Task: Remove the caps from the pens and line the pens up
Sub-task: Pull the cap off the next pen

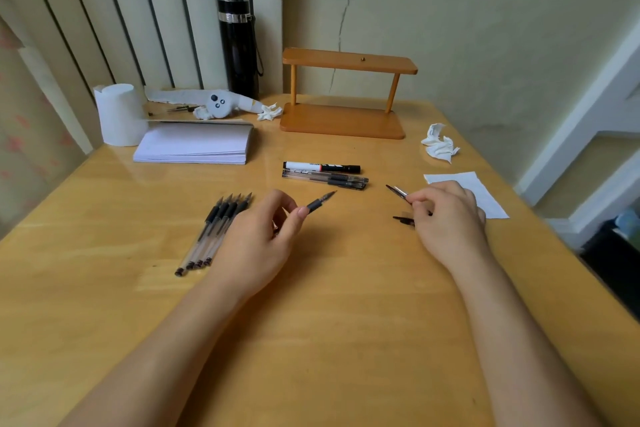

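Observation:
My left hand (258,241) grips an uncapped black gel pen (320,203), its tip pointing up and right above the table. My right hand (448,215) pinches a black pen cap (396,191) between thumb and fingers. Another loose cap (403,219) lies on the table just left of that hand. Left of my left hand, several uncapped pens (216,227) lie side by side in a slanted row, tips pointing away. Farther back at the centre lie capped clear pens (325,180) and a white-and-black marker (322,167).
On the wooden table (329,322) stand a small wooden shelf (346,97), a black flask (239,46), a paper roll (119,115) and a stack of white paper (195,144). A crumpled tissue (440,146) and a white sheet (474,193) lie at the right.

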